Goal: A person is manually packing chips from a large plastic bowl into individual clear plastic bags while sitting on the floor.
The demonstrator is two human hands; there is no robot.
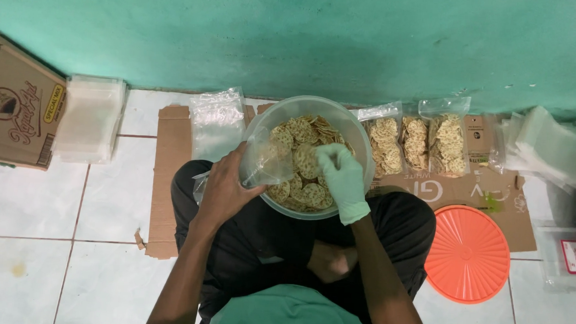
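A seated person's bare left hand (pixel 224 191) pinches a clear plastic bag (pixel 266 161) open at the 9 o'clock rim of a crackers-filled bowl (pixel 361 139). The gloved right hand (pixel 341 178) curls around crackers (pixel 304 159) inside. 3 filled bags (pixel 415 144) lie at 2 o'clock.

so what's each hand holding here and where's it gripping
The left hand holds a clear plastic bag by its open edge. The gloved right hand is down among the crackers in the bowl; its grip cannot be told.
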